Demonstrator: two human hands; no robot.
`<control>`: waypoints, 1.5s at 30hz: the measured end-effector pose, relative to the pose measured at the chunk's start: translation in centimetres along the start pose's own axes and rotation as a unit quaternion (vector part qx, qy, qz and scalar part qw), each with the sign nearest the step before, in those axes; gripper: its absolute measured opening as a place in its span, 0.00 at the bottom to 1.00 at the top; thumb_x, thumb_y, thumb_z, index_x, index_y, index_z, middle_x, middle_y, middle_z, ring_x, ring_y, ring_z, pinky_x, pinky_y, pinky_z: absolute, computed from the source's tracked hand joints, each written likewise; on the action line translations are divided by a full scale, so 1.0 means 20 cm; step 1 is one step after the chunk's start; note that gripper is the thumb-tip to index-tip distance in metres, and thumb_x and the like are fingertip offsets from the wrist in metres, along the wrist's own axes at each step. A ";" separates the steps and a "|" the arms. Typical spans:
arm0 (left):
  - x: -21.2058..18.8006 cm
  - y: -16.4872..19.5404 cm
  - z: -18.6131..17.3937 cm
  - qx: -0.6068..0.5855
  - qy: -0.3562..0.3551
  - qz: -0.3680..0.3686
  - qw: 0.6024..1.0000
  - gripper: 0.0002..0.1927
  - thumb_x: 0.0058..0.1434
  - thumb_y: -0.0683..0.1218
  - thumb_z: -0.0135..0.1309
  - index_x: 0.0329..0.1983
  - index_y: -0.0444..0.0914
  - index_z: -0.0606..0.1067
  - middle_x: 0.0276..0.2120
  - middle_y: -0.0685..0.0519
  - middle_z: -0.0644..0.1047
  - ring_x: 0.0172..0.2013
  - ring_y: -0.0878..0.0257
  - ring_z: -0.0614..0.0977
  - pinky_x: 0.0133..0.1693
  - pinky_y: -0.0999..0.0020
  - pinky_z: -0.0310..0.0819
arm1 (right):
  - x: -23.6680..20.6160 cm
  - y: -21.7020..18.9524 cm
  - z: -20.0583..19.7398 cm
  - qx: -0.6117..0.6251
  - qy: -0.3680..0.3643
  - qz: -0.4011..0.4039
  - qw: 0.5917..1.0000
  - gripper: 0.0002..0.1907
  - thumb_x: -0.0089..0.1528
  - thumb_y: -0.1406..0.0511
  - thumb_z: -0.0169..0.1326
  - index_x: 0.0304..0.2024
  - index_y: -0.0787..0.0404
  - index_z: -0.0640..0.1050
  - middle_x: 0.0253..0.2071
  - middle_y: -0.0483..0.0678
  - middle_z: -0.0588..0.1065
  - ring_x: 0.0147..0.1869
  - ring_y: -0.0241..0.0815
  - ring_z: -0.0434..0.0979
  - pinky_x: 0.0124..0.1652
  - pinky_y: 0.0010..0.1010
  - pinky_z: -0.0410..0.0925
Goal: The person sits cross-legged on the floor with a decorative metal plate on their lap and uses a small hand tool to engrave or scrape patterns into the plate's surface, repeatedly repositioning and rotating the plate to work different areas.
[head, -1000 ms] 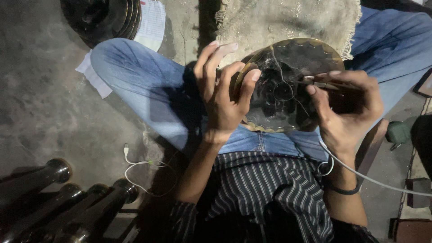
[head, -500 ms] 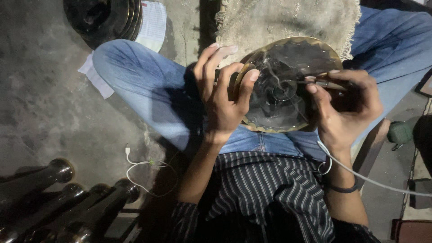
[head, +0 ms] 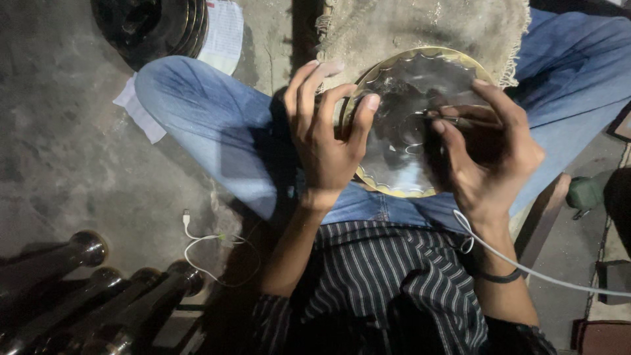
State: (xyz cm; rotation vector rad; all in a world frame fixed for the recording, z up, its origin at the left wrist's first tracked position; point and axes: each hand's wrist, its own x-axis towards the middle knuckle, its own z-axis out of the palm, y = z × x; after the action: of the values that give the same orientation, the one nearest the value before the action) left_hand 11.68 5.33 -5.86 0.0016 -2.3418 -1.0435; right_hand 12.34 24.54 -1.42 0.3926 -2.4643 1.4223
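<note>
A round brass plate (head: pixel 401 125) with a scalloped inner pattern rests on my lap, over crossed legs in blue jeans. My left hand (head: pixel 325 128) grips the plate's left rim, thumb on its face and fingers curled behind. My right hand (head: pixel 490 148) is closed on a thin metal engraving tool (head: pixel 453 118), whose tip touches the plate's face near the middle right. A dark band sits on my right wrist.
A burlap cloth (head: pixel 420 29) lies beyond the plate. A stack of dark plates (head: pixel 151 23) sits on white paper at the top left. Several metal rods (head: pixel 85 296) lie at the bottom left. A white cable (head: pixel 210 253) trails on the concrete floor.
Both hands and the plate sit slightly higher in view; the right hand has shifted the tool a little across the plate's face. The grips are unchanged.
</note>
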 end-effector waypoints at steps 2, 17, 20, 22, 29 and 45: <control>0.01 0.00 0.00 -0.003 -0.010 -0.004 1.000 0.15 0.67 0.53 0.63 0.43 0.37 0.78 0.60 0.48 0.72 0.66 0.50 0.68 0.67 0.54 0.61 | 0.01 0.02 0.01 0.003 -0.009 0.001 1.000 0.21 0.71 0.78 0.62 0.62 0.70 0.70 0.48 0.58 0.81 0.53 0.47 0.85 0.54 0.30 0.78; 0.01 -0.02 -0.01 0.000 -0.057 -0.027 0.998 0.17 0.67 0.54 0.63 0.43 0.35 0.79 0.62 0.47 0.71 0.68 0.49 0.64 0.67 0.51 0.60 | 0.09 -0.01 -0.02 0.011 -0.072 0.014 0.997 0.13 0.66 0.77 0.61 0.53 0.71 0.77 0.48 0.54 0.79 0.53 0.44 0.84 0.52 0.29 0.77; 0.01 -0.03 0.00 0.000 -0.056 -0.026 0.998 0.16 0.67 0.53 0.62 0.43 0.35 0.78 0.62 0.46 0.71 0.69 0.47 0.63 0.68 0.50 0.60 | 0.09 -0.01 -0.01 0.016 -0.079 0.005 0.997 0.14 0.67 0.78 0.61 0.54 0.72 0.76 0.49 0.55 0.79 0.54 0.45 0.84 0.53 0.30 0.77; 0.01 -0.03 0.00 0.000 -0.056 -0.026 0.998 0.15 0.68 0.53 0.62 0.43 0.36 0.78 0.62 0.47 0.71 0.69 0.47 0.64 0.67 0.51 0.60 | 0.09 0.00 0.00 0.025 -0.077 -0.001 0.997 0.13 0.68 0.78 0.62 0.54 0.73 0.76 0.50 0.56 0.79 0.55 0.46 0.84 0.54 0.30 0.78; 0.01 -0.02 -0.02 -0.011 -0.056 -0.033 0.998 0.15 0.68 0.53 0.61 0.43 0.35 0.78 0.62 0.46 0.72 0.66 0.49 0.65 0.66 0.53 0.61 | 0.06 0.07 0.00 0.013 -0.066 -0.003 0.998 0.11 0.70 0.75 0.66 0.49 0.71 0.76 0.47 0.53 0.80 0.52 0.41 0.85 0.51 0.26 0.78; 0.01 -0.04 -0.01 -0.001 -0.052 -0.034 0.998 0.15 0.68 0.53 0.61 0.42 0.36 0.78 0.62 0.48 0.72 0.67 0.50 0.65 0.67 0.53 0.60 | 0.10 0.04 -0.02 -0.074 -0.092 -0.100 0.988 0.13 0.66 0.75 0.64 0.53 0.69 0.78 0.47 0.54 0.78 0.49 0.47 0.84 0.48 0.31 0.76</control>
State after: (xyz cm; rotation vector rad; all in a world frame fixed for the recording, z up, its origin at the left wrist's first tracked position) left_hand 11.50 4.59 -6.10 0.0269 -2.4503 -1.1039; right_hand 10.16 24.96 -1.12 0.7464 -2.5665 1.1621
